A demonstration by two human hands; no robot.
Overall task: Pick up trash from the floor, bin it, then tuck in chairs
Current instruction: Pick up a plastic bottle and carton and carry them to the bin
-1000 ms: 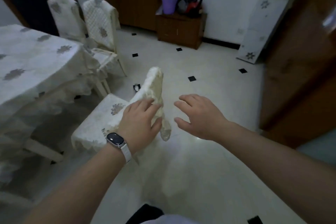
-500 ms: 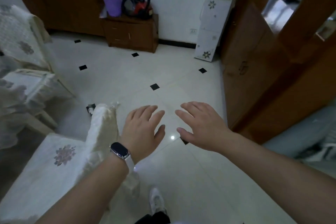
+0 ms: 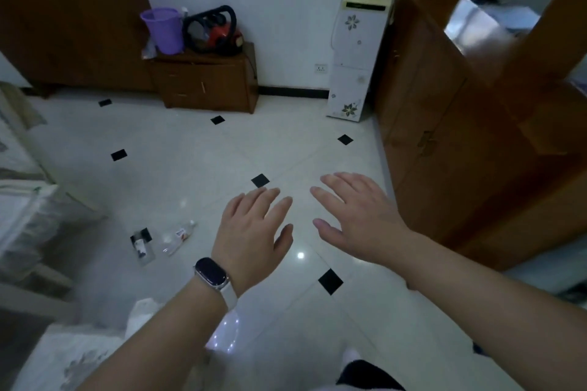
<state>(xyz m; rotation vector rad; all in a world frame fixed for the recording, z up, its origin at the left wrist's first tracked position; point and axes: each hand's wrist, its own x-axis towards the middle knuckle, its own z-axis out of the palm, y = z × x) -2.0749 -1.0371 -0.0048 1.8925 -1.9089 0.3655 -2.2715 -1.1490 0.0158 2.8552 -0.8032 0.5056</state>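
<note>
We see left hand (image 3: 254, 228) and right hand (image 3: 355, 216), both spread flat, empty, above floor (image 3: 190, 168). 2 trash items, bottle (image 3: 178, 236) and wrapper (image 3: 141, 244), lie left; hands likely free for pickup.

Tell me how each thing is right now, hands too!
left hand: open, empty, fingers spread
right hand: open, empty, fingers spread
bottle: lying on its side on the floor
wrapper: flat on the floor beside the bottle
bucket: upright on the cabinet
cabinet: drawers shut
watch: on left wrist, screen dark
</note>
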